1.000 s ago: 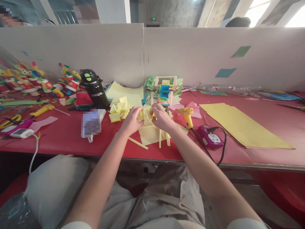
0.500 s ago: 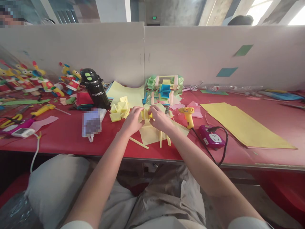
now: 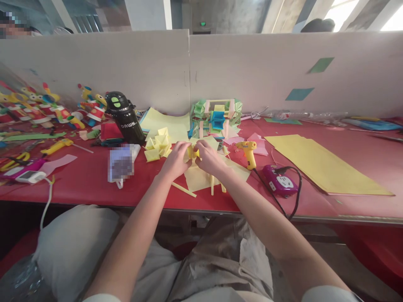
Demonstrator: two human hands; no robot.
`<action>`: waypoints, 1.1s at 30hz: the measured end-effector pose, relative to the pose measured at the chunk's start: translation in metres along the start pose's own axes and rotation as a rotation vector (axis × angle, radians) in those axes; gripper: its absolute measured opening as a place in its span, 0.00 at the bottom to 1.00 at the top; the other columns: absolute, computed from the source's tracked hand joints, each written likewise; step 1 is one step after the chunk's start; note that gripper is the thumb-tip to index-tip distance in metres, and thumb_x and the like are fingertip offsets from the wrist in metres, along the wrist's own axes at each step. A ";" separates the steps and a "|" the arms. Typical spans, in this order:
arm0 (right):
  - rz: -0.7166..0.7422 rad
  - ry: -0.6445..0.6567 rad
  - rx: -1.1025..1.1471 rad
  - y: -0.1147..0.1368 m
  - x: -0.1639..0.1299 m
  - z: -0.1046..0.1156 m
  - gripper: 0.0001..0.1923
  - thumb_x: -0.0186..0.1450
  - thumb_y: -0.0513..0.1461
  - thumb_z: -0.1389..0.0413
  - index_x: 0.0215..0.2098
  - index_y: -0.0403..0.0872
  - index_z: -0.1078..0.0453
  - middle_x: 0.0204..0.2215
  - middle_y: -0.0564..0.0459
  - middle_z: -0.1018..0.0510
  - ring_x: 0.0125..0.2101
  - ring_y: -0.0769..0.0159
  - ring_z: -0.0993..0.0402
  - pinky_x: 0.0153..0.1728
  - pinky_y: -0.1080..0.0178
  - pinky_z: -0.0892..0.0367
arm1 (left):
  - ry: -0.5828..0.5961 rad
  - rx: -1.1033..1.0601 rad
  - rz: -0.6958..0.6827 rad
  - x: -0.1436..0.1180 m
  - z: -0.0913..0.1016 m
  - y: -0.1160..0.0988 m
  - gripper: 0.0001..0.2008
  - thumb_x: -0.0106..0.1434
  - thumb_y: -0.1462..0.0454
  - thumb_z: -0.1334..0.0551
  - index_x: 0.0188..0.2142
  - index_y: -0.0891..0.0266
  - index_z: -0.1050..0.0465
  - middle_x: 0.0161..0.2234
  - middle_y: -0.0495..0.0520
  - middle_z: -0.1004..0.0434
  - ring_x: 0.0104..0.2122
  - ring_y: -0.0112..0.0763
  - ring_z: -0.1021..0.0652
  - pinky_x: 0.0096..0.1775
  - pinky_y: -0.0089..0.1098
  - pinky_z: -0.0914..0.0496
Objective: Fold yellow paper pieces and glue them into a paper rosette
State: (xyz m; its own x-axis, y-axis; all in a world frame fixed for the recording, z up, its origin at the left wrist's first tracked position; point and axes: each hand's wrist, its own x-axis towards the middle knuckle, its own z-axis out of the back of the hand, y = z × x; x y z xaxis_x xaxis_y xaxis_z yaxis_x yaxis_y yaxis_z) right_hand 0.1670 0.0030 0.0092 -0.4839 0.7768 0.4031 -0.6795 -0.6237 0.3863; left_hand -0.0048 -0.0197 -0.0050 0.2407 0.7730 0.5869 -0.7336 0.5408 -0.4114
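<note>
Here, the left hand point(image 3: 178, 161) and the right hand point(image 3: 208, 157) pinch folded yellow paper point(image 3: 189, 152); the red bench point(image 3: 201, 204) ends well behind them.

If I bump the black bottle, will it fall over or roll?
The bottle might tip, because it looks tall and narrow. Once down, it would probably roll, since its body looks round. It may be heavy or light: its dark sides hide what's inside.

Paper piece point(image 3: 189, 152) before the paper model point(image 3: 218, 120) — glue gun point(image 3: 248, 149) right, bottle point(image 3: 126, 121) left.
</note>
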 end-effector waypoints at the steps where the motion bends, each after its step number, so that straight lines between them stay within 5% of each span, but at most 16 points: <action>1: 0.015 -0.002 0.023 0.000 0.000 0.000 0.17 0.55 0.29 0.50 0.42 0.46 0.37 0.53 0.40 0.32 0.41 0.57 0.27 0.39 0.58 0.32 | -0.002 0.001 -0.001 0.000 0.000 0.000 0.29 0.56 0.73 0.35 0.57 0.57 0.35 0.53 0.59 0.32 0.53 0.44 0.26 0.47 0.39 0.24; 8: 0.020 -0.013 0.327 -0.004 -0.004 0.006 0.26 0.55 0.35 0.44 0.52 0.49 0.42 0.52 0.45 0.29 0.36 0.62 0.28 0.37 0.58 0.29 | -0.025 -0.058 0.018 0.001 0.002 0.000 0.29 0.55 0.73 0.34 0.55 0.57 0.34 0.53 0.58 0.32 0.53 0.43 0.25 0.48 0.39 0.25; 14: -0.031 -0.065 0.547 -0.011 0.000 0.008 0.15 0.65 0.42 0.49 0.50 0.48 0.34 0.51 0.45 0.25 0.40 0.62 0.25 0.43 0.57 0.28 | -0.045 -0.086 -0.044 0.000 0.002 0.000 0.29 0.55 0.73 0.33 0.56 0.57 0.34 0.53 0.58 0.30 0.55 0.43 0.27 0.50 0.39 0.26; 22: -0.098 -0.109 0.664 -0.010 0.000 0.003 0.19 0.63 0.43 0.44 0.52 0.47 0.33 0.50 0.44 0.22 0.41 0.61 0.23 0.44 0.56 0.27 | 0.037 -0.175 -0.046 0.000 0.005 -0.003 0.28 0.57 0.72 0.34 0.57 0.55 0.32 0.55 0.57 0.32 0.56 0.41 0.27 0.49 0.36 0.25; 27: -0.047 -0.124 0.662 -0.012 0.000 0.002 0.18 0.65 0.41 0.47 0.53 0.48 0.32 0.52 0.43 0.23 0.50 0.58 0.24 0.48 0.55 0.28 | 0.019 -0.309 0.020 -0.001 0.004 -0.002 0.28 0.57 0.71 0.34 0.57 0.54 0.31 0.57 0.57 0.34 0.54 0.40 0.26 0.47 0.36 0.23; 33: -0.105 -0.179 0.721 -0.014 -0.001 0.004 0.23 0.61 0.47 0.39 0.52 0.49 0.30 0.53 0.44 0.25 0.40 0.62 0.23 0.45 0.56 0.25 | 0.072 -0.517 0.116 -0.001 0.003 -0.001 0.27 0.57 0.71 0.35 0.56 0.53 0.30 0.59 0.57 0.34 0.52 0.38 0.25 0.51 0.37 0.24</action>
State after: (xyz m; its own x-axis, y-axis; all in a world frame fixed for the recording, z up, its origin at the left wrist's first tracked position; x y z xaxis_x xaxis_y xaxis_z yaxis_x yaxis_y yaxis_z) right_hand 0.1791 0.0111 0.0069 -0.2973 0.8475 0.4398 -0.1574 -0.4978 0.8529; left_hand -0.0063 -0.0224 -0.0029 0.2327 0.8485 0.4753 -0.3532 0.5291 -0.7716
